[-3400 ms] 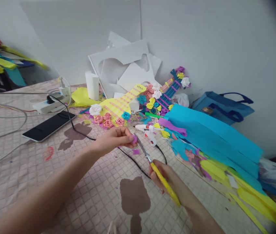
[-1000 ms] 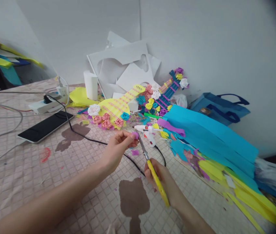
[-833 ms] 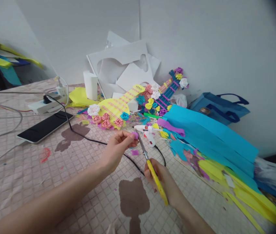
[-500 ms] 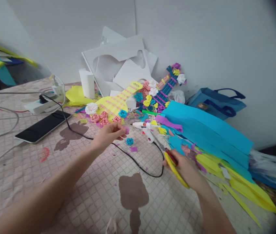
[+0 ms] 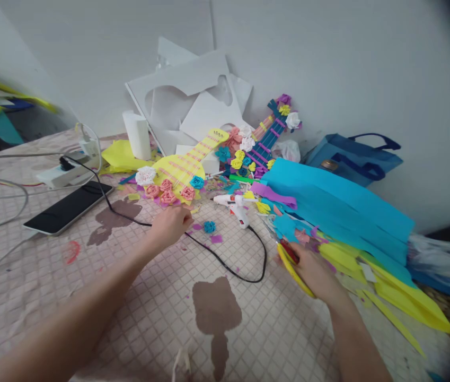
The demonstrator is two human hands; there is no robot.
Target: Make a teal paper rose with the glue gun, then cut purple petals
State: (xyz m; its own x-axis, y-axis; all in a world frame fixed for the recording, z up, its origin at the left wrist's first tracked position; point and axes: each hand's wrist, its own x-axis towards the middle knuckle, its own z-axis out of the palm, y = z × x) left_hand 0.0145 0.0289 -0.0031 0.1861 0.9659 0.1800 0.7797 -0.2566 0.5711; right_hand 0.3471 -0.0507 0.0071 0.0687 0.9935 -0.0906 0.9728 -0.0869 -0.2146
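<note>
My left hand [image 5: 171,228] is closed with fingers curled under, low over the table in front of a yellow paper guitar [image 5: 183,167]. Whatever it may hold is hidden. Coral paper roses [image 5: 168,197] lie just beyond it, and a blue paper rose [image 5: 209,227] sits to its right beside purple paper scraps [image 5: 217,239]. In my right hand [image 5: 314,270] are scissors [image 5: 294,270] with yellow and red handles, blades pointing away over the scraps. Between the hands, further off, a white glue gun [image 5: 232,207] lies on its side.
The glue gun's black cord [image 5: 225,267] loops across the table. At left are a phone [image 5: 69,208] and a power strip [image 5: 68,172]. Blue crepe paper [image 5: 336,207] and yellow strips [image 5: 403,297] cover the right side. A decorated blue guitar [image 5: 266,140] and white board offcuts [image 5: 204,79] stand behind.
The left hand has drawn back to the left and curled; the purple piece at its fingertips no longer shows there. My right hand has shifted slightly right with the scissors.
</note>
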